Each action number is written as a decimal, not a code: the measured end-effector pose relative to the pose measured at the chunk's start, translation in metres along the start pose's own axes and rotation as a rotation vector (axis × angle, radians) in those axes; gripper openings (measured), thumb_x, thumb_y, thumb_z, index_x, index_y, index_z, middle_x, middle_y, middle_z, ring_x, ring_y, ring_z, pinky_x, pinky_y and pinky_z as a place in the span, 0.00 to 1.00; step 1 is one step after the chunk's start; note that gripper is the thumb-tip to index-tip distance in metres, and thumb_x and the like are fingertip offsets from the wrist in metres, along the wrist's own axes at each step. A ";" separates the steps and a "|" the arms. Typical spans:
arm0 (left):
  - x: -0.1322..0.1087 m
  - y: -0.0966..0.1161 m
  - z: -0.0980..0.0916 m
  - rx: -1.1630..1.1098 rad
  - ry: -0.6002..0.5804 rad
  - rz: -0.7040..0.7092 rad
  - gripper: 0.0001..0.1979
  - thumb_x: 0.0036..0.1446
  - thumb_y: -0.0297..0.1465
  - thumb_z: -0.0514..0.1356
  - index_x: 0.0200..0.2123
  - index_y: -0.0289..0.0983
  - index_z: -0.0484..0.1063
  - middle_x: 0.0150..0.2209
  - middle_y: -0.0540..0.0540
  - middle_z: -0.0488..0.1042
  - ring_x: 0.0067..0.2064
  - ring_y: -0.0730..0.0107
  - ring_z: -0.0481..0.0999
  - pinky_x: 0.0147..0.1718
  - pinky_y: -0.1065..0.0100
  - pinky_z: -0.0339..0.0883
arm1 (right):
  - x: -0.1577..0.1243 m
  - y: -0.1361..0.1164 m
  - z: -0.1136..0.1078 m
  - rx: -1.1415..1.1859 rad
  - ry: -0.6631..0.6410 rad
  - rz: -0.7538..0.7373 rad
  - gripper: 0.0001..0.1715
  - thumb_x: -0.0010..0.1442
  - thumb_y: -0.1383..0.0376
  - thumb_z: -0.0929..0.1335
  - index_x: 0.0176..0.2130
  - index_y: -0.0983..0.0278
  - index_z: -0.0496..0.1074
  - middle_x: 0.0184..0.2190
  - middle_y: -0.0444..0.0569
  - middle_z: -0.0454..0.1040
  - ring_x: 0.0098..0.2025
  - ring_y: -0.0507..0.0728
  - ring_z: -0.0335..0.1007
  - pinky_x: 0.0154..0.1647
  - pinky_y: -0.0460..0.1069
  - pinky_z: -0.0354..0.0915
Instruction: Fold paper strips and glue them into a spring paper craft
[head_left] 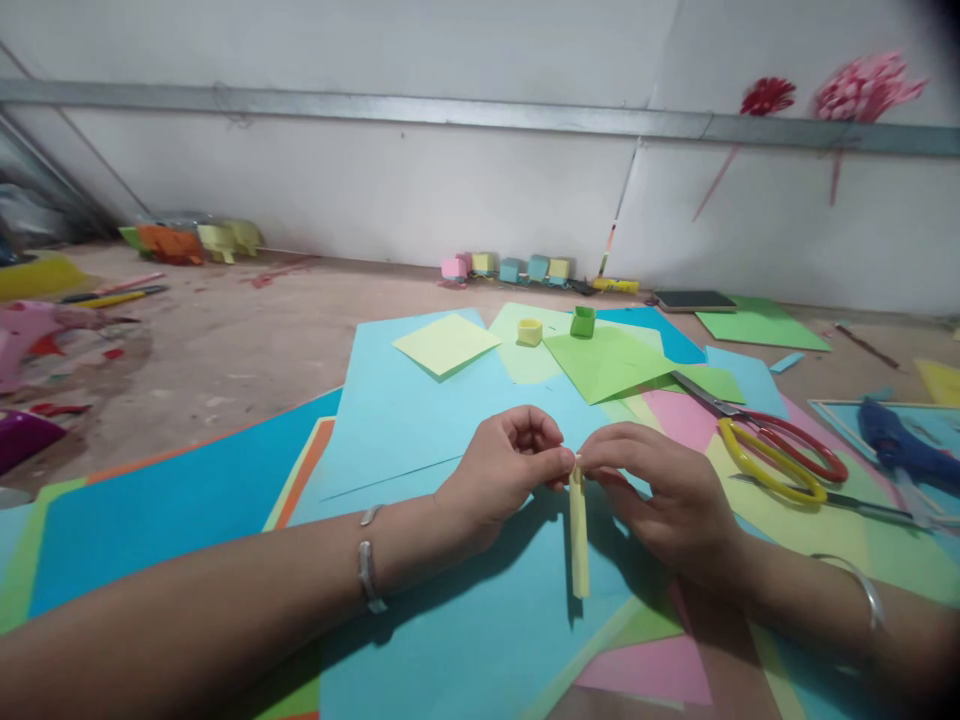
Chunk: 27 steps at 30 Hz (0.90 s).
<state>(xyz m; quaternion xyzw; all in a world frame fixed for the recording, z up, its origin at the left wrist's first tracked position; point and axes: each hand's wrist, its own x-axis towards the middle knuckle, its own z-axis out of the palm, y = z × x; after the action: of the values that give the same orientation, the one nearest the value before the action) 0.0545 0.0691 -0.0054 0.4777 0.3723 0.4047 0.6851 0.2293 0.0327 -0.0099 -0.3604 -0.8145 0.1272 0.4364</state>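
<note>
A narrow folded strip of pale yellow paper (579, 545) hangs down between my two hands, above light blue paper (420, 440). Its upper end is pinched by my left hand (510, 465), thumb and forefinger pressed together. My right hand (660, 490) closes on the same end from the other side, fingertips nearly touching the left ones. The exact grip at the tip is partly hidden by the fingers. Beyond the hands stand a small yellow paper box (529, 332) and a small green paper box (583, 321).
Scissors with red and yellow handles (772, 460) lie right of my right hand, near a blue glue gun (907, 440). Green paper (607, 362) and a pale yellow square (446, 345) lie ahead. Small paper cubes (510, 269) line the wall. A pink glue gun (26, 335) is far left.
</note>
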 end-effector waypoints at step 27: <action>-0.002 -0.003 0.000 -0.015 -0.040 0.024 0.12 0.38 0.25 0.71 0.25 0.33 0.71 0.23 0.50 0.74 0.25 0.76 0.72 0.28 0.71 0.65 | 0.005 -0.007 0.000 0.234 0.047 0.550 0.05 0.54 0.63 0.71 0.30 0.63 0.73 0.26 0.45 0.74 0.30 0.53 0.70 0.32 0.48 0.67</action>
<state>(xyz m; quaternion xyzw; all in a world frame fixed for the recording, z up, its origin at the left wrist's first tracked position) 0.0543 0.0669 -0.0077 0.4850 0.3499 0.4058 0.6911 0.2243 0.0311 -0.0031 -0.5176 -0.6558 0.3251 0.4431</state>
